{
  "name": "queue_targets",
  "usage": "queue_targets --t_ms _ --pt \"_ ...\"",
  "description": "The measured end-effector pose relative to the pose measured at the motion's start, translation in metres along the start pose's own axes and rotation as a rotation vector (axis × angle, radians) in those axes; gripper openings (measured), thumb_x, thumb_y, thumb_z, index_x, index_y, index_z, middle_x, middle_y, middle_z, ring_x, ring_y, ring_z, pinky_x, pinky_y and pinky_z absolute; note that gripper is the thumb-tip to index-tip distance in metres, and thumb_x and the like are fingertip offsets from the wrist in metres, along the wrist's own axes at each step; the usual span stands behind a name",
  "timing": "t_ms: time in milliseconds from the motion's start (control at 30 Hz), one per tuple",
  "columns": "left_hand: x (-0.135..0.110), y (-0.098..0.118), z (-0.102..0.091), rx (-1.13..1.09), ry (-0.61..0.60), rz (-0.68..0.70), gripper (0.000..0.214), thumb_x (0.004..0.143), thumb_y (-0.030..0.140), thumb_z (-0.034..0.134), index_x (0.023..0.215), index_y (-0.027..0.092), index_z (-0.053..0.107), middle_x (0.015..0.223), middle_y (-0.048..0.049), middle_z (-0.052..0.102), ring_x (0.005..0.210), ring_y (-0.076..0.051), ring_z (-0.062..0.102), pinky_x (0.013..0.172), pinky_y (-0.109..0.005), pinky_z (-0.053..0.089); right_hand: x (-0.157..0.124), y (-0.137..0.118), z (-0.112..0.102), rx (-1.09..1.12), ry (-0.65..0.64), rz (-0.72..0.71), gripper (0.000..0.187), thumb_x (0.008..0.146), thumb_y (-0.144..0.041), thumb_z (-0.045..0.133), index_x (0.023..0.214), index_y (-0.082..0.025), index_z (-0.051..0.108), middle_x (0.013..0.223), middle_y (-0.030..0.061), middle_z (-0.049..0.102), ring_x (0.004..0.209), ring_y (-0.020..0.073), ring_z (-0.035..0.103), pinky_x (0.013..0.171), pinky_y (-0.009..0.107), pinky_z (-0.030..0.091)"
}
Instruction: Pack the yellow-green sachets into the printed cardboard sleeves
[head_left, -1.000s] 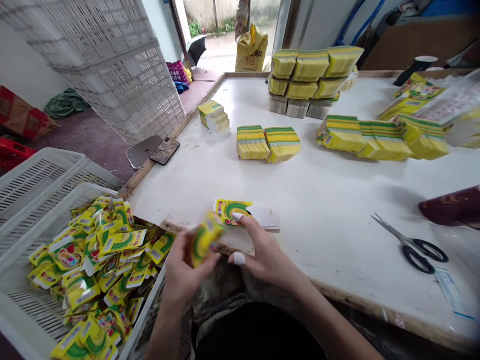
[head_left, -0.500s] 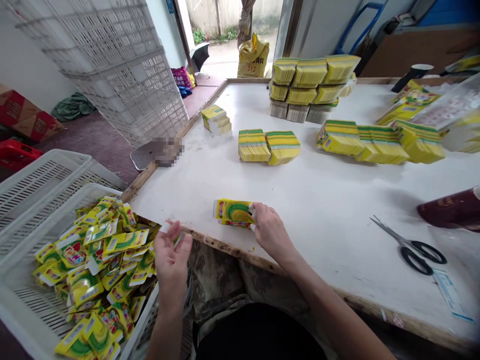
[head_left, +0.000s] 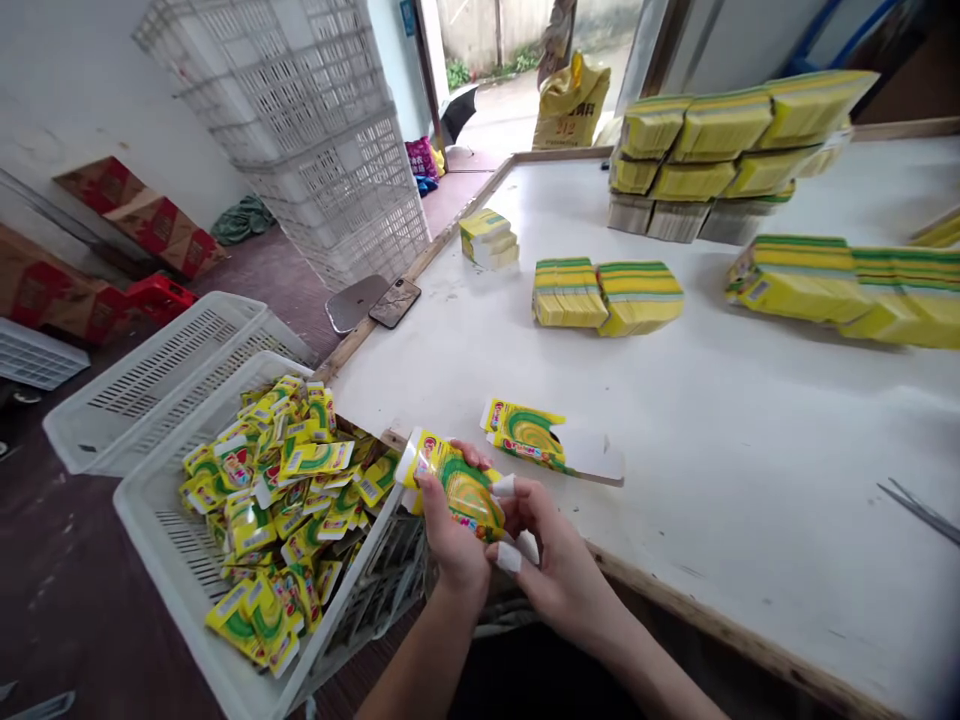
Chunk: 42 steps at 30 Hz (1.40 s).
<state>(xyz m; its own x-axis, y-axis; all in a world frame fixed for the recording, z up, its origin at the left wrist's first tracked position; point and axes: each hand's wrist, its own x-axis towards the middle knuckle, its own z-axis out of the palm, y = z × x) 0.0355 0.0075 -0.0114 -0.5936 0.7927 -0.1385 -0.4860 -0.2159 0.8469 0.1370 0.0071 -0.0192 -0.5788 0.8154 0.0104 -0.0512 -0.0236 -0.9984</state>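
Note:
Just over the table's front edge, my left hand point(head_left: 457, 550) is wrapped round a yellow and green printed carton point(head_left: 466, 490), held tilted. At the carton's right end, my right hand point(head_left: 551, 555) pinches it between taped fingertips; white tape covers its thumb and a finger. The exact grip at that end is partly hidden. Beyond the hands, another flattened carton point(head_left: 529, 432) lies on the white table point(head_left: 675, 430), a white inner flap stretching to its right.
On my left, a white plastic crate point(head_left: 161, 560) is heaped with loose cartons point(head_left: 281, 510). Bundled carton stacks point(head_left: 637, 290) stand further back. A phone point(head_left: 395, 302) lies at the table's left edge, scissors point(head_left: 922, 512) at the right. Tall stacked crates point(head_left: 330, 150) rise behind.
My right hand has left the carton on the table and come to my left hand. My left hand, free of cartons before, now holds one. The view has turned left.

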Motion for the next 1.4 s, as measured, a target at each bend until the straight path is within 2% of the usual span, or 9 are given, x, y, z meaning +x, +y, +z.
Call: queue_targets --t_ms 200,533,600,700,833,967,1067,1233,1400 --pt "0.0 -0.004 -0.005 0.127 -0.039 -0.151 0.066 0.075 0.077 0.043 0.103 0.02 0.061 0.085 -0.0065 0.063 0.083 -0.022 0.065 0.077 -0.034 0.053 0.007 -0.001 -0.007 0.011 -0.031 0.016 0.038 0.077 -0.017 0.066 0.11 -0.022 0.048 0.077 -0.004 0.05 0.067 0.0128 0.047 0.061 0.025 0.04" --pt "0.003 0.0 0.005 0.27 -0.202 -0.079 0.109 0.059 0.094 -0.002 0.104 0.02 0.064 0.091 -0.0117 0.068 0.089 -0.027 0.065 0.073 -0.037 0.056 0.007 -0.012 -0.012 0.194 0.058 0.08 0.029 0.075 -0.022 0.071 0.097 -0.023 0.051 0.073 -0.0058 0.048 0.064 0.0109 0.044 0.058 0.022 0.035" --pt "0.003 -0.003 0.006 0.214 -0.226 -0.076 0.108 0.056 0.097 0.006 0.105 0.019 0.064 0.094 -0.0122 0.068 0.092 -0.028 0.065 0.073 -0.039 0.057 0.006 -0.016 -0.022 0.255 0.097 0.09 0.032 0.074 -0.027 0.075 0.095 -0.023 0.051 0.073 -0.0058 0.048 0.064 0.0106 0.045 0.058 0.022 0.036" --pt "0.002 -0.011 0.012 0.148 -0.243 -0.058 0.094 0.057 0.094 0.036 0.107 0.02 0.063 0.097 -0.0119 0.069 0.099 -0.03 0.064 0.078 -0.04 0.056 0.003 -0.022 -0.04 0.264 0.201 0.078 0.034 0.076 -0.034 0.075 0.098 -0.024 0.051 0.073 -0.0049 0.05 0.063 0.011 0.047 0.057 0.023 0.038" --pt "-0.001 -0.018 0.018 0.138 -0.25 -0.033 0.09 0.056 0.09 0.047 0.113 0.021 0.061 0.103 -0.0119 0.069 0.104 -0.03 0.064 0.083 -0.04 0.055 0.0 -0.025 -0.058 0.186 0.235 0.048 0.033 0.078 -0.036 0.073 0.1 -0.023 0.053 0.073 -0.0032 0.051 0.061 0.0116 0.048 0.055 0.023 0.04" --pt "0.002 -0.017 0.014 0.175 -0.346 -0.017 0.086 0.055 0.072 0.072 0.124 0.022 0.054 0.108 -0.0107 0.068 0.102 -0.029 0.065 0.09 -0.04 0.053 -0.004 -0.021 -0.082 0.006 0.41 -0.071 0.022 0.079 -0.031 0.072 0.094 -0.023 0.058 0.078 -0.0012 0.056 0.065 0.0119 0.051 0.06 0.025 0.044" --pt "0.008 -0.012 0.012 0.133 -0.292 -0.016 0.076 0.067 0.059 0.073 0.129 0.023 0.049 0.113 -0.0105 0.067 0.105 -0.027 0.065 0.093 -0.04 0.052 -0.008 -0.018 -0.103 -0.09 0.582 -0.15 0.021 0.078 -0.025 0.072 0.095 -0.025 0.06 0.081 -0.001 0.059 0.069 0.0123 0.054 0.064 0.024 0.046" --pt "0.022 -0.016 0.027 0.017 -0.105 -0.042 0.058 0.078 0.033 0.07 0.13 0.026 0.046 0.126 -0.0097 0.062 0.116 -0.025 0.06 0.094 -0.039 0.052 -0.013 -0.018 -0.114 -0.046 0.65 -0.165 0.025 0.073 -0.022 0.076 0.094 -0.026 0.062 0.081 -0.0015 0.06 0.072 0.0135 0.056 0.064 0.025 0.048" --pt "0.044 -0.037 0.027 0.321 -0.09 -0.06 0.055 0.074 0.032 0.075 0.122 0.017 0.051 0.115 -0.0125 0.066 0.104 -0.025 0.066 0.089 -0.037 0.054 -0.014 -0.013 -0.112 -0.051 0.659 -0.15 0.024 0.074 -0.024 0.075 0.094 -0.025 0.062 0.08 -0.0012 0.059 0.072 0.014 0.056 0.064 0.026 0.048"
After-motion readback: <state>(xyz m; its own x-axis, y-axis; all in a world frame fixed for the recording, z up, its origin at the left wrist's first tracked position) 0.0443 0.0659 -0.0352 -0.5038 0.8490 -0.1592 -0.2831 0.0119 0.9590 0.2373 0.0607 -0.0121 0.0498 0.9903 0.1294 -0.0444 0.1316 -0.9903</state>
